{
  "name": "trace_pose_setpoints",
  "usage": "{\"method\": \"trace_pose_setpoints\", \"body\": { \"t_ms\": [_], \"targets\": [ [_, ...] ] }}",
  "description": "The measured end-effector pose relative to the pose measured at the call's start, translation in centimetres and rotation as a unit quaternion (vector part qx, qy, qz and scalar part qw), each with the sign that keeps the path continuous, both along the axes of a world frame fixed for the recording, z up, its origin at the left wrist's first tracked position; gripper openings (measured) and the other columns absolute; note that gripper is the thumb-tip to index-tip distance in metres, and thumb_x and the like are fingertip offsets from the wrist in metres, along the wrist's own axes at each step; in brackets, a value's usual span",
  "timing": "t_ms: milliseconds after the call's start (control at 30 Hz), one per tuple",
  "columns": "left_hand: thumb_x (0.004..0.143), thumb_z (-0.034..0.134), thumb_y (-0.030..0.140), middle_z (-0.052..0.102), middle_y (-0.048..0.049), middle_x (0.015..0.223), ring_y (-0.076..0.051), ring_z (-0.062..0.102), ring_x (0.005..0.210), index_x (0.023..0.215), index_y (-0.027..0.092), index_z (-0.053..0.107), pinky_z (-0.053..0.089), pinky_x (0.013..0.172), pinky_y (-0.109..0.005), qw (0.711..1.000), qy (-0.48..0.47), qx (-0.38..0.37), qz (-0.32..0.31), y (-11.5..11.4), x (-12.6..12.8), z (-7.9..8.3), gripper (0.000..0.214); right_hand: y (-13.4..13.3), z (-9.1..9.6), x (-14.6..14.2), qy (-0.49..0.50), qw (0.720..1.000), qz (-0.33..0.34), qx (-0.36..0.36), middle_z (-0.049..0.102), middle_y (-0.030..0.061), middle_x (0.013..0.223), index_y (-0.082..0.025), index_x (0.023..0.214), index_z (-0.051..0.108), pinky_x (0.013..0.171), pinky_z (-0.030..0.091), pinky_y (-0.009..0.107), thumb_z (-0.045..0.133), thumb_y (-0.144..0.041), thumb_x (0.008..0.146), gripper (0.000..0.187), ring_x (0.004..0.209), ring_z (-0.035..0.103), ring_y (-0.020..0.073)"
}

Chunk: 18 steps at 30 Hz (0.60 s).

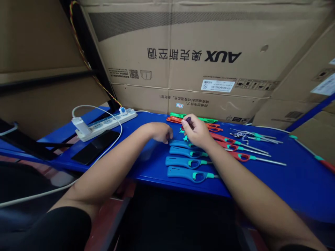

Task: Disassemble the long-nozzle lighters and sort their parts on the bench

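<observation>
My right hand (196, 131) is closed in a pinch, with a small dark purple piece (188, 119) showing at its fingertips. Its kind is too small to tell. To the left, my left hand (161, 132) has its fingers curled down beside the handle end of the farthest blue lighter (180, 143); what they hold, if anything, is hidden. Several blue long-necked gas lighters, one a nearer blue lighter (180, 172), lie in a row below my hands. Small turquoise parts (185, 138) lie under my right hand. Red lighters (239, 156) with metal tubes lie partly behind my right forearm.
Orange shells (174, 120) and green shells (178, 115) lie at the back of the blue table (261, 188). Metal tubes with thin white wires (242, 134) lie right. A power strip (104, 123), white cable and black phone (95, 147) are left. Cardboard (183, 31) walls the back.
</observation>
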State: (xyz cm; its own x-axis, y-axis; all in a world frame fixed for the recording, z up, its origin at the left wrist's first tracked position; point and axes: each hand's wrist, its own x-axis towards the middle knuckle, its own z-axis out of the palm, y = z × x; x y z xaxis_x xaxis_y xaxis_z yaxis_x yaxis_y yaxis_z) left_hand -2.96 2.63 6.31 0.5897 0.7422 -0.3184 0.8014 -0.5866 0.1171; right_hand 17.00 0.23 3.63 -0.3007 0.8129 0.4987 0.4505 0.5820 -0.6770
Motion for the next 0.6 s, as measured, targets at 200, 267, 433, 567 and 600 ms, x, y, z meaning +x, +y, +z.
{"method": "trace_pose_setpoints", "body": {
  "t_ms": [200,267,433,567,600],
  "targets": [
    [0.073,0.068,0.021,0.072,-0.0007,0.097,-0.015,0.064,0.079,0.108,0.021,0.066,0.043,0.067,-0.021,0.995,-0.071,-0.027,-0.061,-0.3,-1.1,0.3,0.034,-2.3,0.2,0.3,-0.014,0.995,0.102,-0.005,0.054,-0.0043,0.067,-0.023,0.101,0.051,0.052,0.041,0.025,0.049,-0.033,0.095,0.012,0.053,0.052,0.0123],
    [0.074,0.072,0.027,0.070,0.0005,0.087,-0.015,0.062,0.074,0.097,0.021,0.066,0.042,0.063,-0.022,0.994,-0.068,-0.052,-0.070,-2.0,-2.1,0.6,0.024,-3.4,0.6,0.5,-0.047,0.988,0.143,0.029,0.057,-0.0036,0.069,-0.023,0.097,0.052,0.056,0.042,0.025,0.052,-0.029,0.094,0.007,0.057,0.054,0.0120],
    [0.072,0.080,0.047,0.069,-0.0005,0.094,-0.020,0.063,0.080,0.103,0.023,0.063,0.043,0.065,-0.027,0.985,-0.159,0.049,0.055,-9.6,-2.8,-0.9,0.042,-5.4,1.4,0.1,-0.115,0.964,0.224,0.083,0.064,-0.0032,0.076,-0.023,0.092,0.054,0.061,0.044,0.022,0.056,-0.021,0.089,0.005,0.063,0.058,0.0100],
    [0.076,0.078,0.054,0.066,-0.0024,0.102,-0.022,0.062,0.095,0.102,0.023,0.059,0.047,0.081,-0.032,0.955,-0.281,0.050,0.080,-13.9,-2.3,-4.7,0.044,-5.6,1.2,-0.2,-0.126,0.961,0.230,0.087,0.065,-0.0038,0.077,-0.024,0.092,0.055,0.062,0.044,0.021,0.057,-0.017,0.086,0.009,0.064,0.060,0.0097],
    [0.077,0.077,0.054,0.065,-0.0027,0.102,-0.022,0.061,0.096,0.101,0.022,0.058,0.047,0.083,-0.033,0.951,-0.294,0.055,0.076,-14.2,-2.2,-5.5,0.044,-5.6,1.1,-0.2,-0.122,0.962,0.227,0.092,0.065,-0.0036,0.077,-0.023,0.092,0.055,0.062,0.044,0.021,0.057,-0.017,0.086,0.009,0.064,0.060,0.0096]
  ]
}}
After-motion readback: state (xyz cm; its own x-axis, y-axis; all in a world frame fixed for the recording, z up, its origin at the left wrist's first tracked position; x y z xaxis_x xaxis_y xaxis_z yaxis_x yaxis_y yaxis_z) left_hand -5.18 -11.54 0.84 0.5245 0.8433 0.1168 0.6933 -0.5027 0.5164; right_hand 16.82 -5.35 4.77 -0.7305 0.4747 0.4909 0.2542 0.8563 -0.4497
